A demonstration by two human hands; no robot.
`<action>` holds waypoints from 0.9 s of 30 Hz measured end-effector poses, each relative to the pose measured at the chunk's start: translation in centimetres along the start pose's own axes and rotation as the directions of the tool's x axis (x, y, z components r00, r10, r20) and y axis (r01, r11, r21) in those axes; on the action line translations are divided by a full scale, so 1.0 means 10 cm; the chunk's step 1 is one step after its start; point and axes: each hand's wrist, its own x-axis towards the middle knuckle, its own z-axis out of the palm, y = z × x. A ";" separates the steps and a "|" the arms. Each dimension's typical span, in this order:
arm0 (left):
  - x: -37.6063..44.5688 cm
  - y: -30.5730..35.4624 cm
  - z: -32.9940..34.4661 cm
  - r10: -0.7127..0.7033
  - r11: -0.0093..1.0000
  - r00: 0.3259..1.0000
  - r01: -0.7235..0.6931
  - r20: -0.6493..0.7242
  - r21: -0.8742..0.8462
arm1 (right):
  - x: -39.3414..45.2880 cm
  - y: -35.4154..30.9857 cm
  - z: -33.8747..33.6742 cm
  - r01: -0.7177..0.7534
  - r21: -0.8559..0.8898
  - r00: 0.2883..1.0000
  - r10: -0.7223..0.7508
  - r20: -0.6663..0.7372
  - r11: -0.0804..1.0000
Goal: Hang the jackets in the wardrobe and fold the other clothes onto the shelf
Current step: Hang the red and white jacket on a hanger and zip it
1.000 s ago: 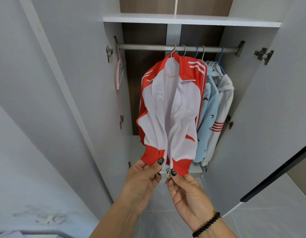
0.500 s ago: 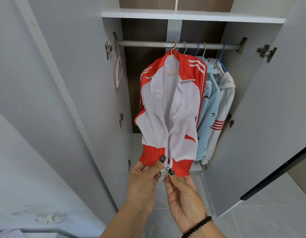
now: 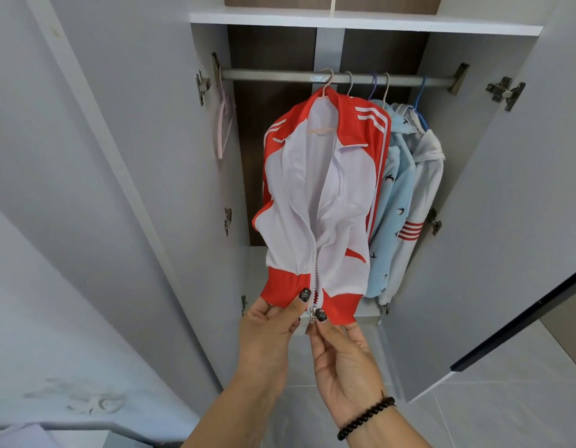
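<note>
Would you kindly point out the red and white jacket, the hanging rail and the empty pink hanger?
red and white jacket (image 3: 348,202): head view, on its white right front panel.
hanging rail (image 3: 267,75): head view, on the bare stretch left of the hooks.
pink hanger (image 3: 222,130): head view, on its arm beside the left wall.

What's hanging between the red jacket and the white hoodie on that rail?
A light blue jacket with small bird prints hangs between the red jacket and the white hoodie, in the head view.
</note>
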 end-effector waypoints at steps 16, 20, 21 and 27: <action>0.04 0.01 0.02 0.044 0.985 0.999 -0.049 0.029 0.163 | 0.09 -0.09 0.11 -0.002 -0.036 0.997 0.000 -0.078 0.999; 0.05 0.10 -0.02 0.062 0.970 0.998 -0.067 0.027 0.235 | 0.13 -0.16 0.09 -0.144 -0.222 0.989 0.134 -0.060 0.964; 0.06 0.11 -0.04 0.064 0.965 0.998 -0.069 0.025 0.252 | 0.13 -0.18 0.09 -0.193 -0.291 0.981 0.180 -0.072 0.937; 0.10 0.15 -0.14 0.057 0.936 0.998 -0.043 -0.029 0.349 | 0.14 -0.23 0.07 -0.445 -0.611 0.874 0.467 -0.136 0.655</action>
